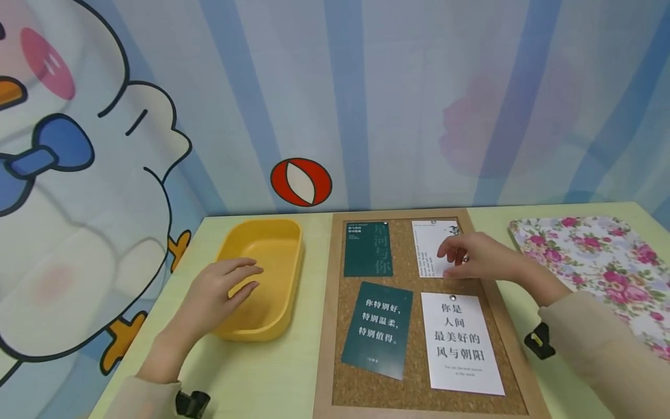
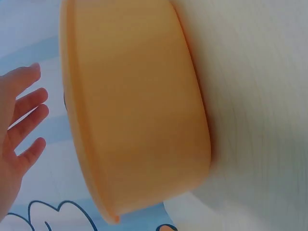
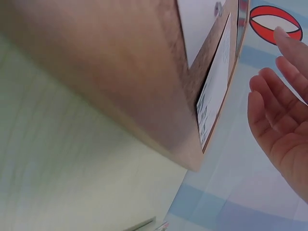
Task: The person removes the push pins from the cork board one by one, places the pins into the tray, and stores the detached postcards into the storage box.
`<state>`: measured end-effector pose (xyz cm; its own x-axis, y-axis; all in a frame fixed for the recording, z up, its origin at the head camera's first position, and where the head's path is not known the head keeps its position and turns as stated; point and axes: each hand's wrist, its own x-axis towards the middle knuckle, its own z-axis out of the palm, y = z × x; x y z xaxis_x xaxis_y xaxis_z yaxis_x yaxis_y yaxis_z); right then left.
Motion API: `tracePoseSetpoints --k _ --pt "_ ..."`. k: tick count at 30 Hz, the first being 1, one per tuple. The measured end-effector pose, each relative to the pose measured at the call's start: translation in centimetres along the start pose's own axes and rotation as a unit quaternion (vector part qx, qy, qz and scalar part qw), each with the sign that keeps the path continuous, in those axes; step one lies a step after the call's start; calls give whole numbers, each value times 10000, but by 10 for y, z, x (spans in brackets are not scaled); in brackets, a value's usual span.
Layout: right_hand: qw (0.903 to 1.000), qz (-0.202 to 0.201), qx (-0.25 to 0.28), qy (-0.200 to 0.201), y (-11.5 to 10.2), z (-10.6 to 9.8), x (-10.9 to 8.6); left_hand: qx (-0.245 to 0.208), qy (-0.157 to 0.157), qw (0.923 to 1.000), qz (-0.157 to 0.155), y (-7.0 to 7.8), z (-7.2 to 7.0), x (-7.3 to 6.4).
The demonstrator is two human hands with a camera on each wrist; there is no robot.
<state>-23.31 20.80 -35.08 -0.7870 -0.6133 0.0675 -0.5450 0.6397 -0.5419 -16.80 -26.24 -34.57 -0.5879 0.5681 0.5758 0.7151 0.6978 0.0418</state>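
A wood-framed cork board lies on the table, bearing two green cards and two white cards. My right hand hovers over the upper white card, its fingers loosely bent; in the right wrist view nothing shows between them. Small pins mark the tops of this card, the upper green card and the lower white card. The lower green card lies tilted, and I cannot tell whether it is pinned. My left hand, fingers relaxed, is above the left side of a yellow tray and holds nothing.
At the right lies a flower-patterned board, partly behind my right sleeve. A striped backdrop with cartoon prints stands along the table's back edge. Table surface shows between the tray and the cork board.
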Motion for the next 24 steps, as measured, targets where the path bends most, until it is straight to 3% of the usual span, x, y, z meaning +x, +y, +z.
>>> tracePoseSetpoints --k 10,18,24 --pt "9990 -136 372 -229 -7 11 17 127 -465 9934 -1042 -14 -8 -19" --pt "9975 -190 502 -454 -14 21 23 -62 -247 9849 -1713 -24 -12 -29" --pt "9969 -149 578 -503 -17 26 28 -315 -84 9716 -2344 -30 -12 -36"
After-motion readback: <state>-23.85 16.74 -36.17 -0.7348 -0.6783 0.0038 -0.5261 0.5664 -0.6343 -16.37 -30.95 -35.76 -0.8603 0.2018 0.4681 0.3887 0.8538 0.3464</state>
